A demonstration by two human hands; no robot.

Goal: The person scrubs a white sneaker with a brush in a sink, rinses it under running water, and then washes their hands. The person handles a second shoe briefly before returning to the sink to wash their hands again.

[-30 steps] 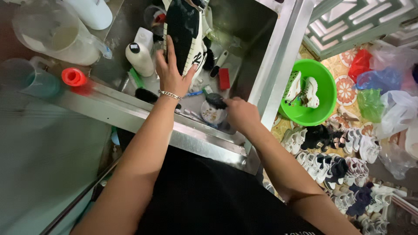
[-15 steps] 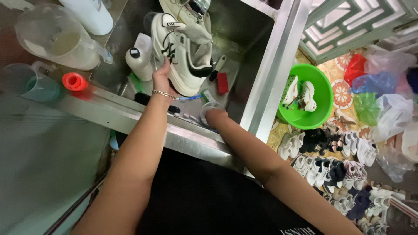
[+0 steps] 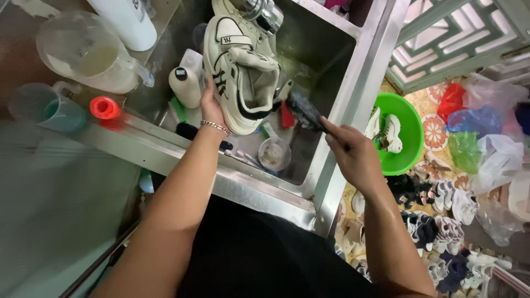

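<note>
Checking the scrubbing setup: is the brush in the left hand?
No, the dark brush is in the right hand, while the left hand holds the cream sneaker.

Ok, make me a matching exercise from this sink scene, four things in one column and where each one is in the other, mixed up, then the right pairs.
Things:
1. cream sneaker
2. dark brush
3. red cap
4. white shoe

Places:
A. on the steel ledge left of the sink
B. in the green basin on the floor
C. held in the left hand over the sink
D. held in the right hand

Pairs: 1-C, 2-D, 3-A, 4-B
</note>
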